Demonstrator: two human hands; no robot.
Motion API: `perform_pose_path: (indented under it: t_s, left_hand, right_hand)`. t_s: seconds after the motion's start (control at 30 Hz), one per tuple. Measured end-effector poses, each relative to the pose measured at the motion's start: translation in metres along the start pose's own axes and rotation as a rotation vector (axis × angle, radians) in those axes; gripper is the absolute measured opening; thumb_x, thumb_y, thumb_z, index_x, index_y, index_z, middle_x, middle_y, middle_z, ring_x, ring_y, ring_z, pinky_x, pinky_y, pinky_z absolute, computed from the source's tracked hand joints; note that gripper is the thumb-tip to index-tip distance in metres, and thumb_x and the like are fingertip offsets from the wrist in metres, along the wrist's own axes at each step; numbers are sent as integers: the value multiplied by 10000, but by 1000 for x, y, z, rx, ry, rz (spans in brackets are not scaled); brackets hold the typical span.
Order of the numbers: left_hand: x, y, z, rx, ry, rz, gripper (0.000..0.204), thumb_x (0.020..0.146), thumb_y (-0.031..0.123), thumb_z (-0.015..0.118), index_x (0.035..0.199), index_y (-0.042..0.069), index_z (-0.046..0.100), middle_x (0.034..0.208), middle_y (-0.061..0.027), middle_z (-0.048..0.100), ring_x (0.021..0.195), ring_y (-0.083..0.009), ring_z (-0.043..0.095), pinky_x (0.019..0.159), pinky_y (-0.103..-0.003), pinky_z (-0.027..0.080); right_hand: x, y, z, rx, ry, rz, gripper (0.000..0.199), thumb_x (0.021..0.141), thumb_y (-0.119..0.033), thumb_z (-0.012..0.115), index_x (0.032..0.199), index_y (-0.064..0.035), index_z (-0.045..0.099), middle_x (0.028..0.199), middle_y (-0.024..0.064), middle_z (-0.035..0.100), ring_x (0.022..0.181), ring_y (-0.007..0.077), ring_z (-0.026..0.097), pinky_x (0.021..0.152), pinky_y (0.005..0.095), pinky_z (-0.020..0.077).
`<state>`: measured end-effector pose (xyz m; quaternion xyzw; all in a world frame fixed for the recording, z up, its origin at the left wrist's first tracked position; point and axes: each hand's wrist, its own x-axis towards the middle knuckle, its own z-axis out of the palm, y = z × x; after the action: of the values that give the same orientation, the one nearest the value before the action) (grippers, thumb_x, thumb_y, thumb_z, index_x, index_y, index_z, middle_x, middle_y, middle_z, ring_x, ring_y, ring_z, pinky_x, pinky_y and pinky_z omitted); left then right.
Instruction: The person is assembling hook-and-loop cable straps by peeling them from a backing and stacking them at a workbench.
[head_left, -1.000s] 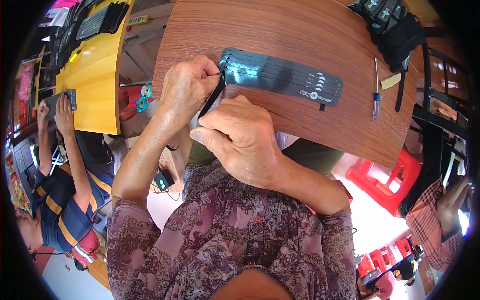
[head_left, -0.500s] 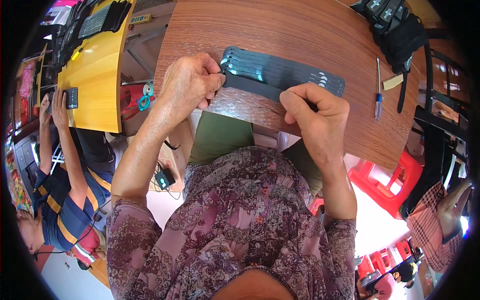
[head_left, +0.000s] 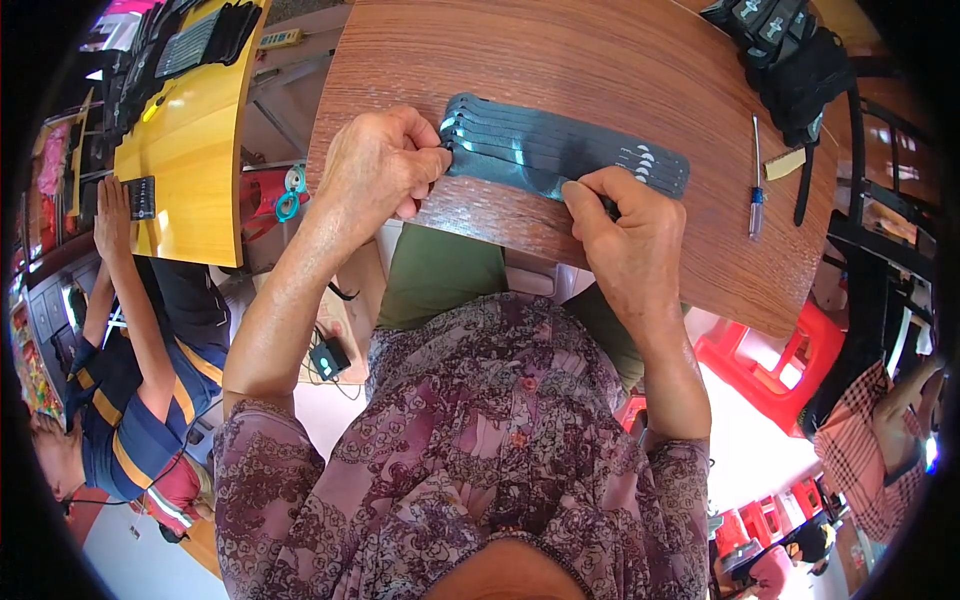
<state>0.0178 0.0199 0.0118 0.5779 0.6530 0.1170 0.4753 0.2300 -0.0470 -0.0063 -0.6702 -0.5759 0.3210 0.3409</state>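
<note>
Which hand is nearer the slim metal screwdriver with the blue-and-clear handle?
Right. The right hand is left of the screwdriver, not touching it; the left hand is farther left, at the left end of the stacked dark grey straps.

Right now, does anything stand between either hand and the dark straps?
Nothing visible does. The left hand pinches the dark straps at their left end; the right hand grips the nearest one. The screwdriver lies farther right.

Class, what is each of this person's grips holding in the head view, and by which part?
The left grip pinches the nearest dark strap at its left end; the right grip holds it toward its right end, exact spot hidden.
</note>
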Motion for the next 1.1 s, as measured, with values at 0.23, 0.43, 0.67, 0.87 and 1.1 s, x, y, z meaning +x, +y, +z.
perform_pose_path:
  t_s: [0.23,0.43,0.67,0.87,1.1]
  left_hand:
    - [1,-4,2,-77,-17,5,146,772,133,655,756,-4,605,542,-37,578,421,-90,536,411,-236,416]
    - [-1,0,2,-127,18,-33,122,773,94,650,761,-10,587,562,-38,569,422,-83,511,381,-230,385]
    - [-4,6,2,-120,10,-74,116,797,93,630,764,-8,582,557,-33,554,419,-79,493,382,-221,366]
    - [-4,10,3,-66,22,-68,123,803,107,627,773,-4,583,553,-25,544,417,-76,479,379,-220,361]
    - [-3,7,1,-90,28,-87,124,805,105,629,775,-8,589,549,-23,543,413,-70,480,377,-214,357]
  right_hand:
    - [-7,4,-20,-119,24,4,157,778,-165,682,735,-22,634,689,166,625,662,348,612,591,417,467]
    - [-13,20,-39,-60,44,15,127,764,-125,679,779,-7,638,749,168,633,726,343,614,632,404,466]
    - [-11,25,-46,155,32,38,80,768,-73,656,815,-9,647,738,161,629,692,312,620,621,361,465]
    - [-13,22,-54,301,-18,131,72,789,-40,639,825,22,638,670,97,624,626,141,592,569,281,451]
    - [-19,-3,-67,479,-110,161,55,810,8,630,859,30,642,691,36,614,640,78,554,575,220,441]
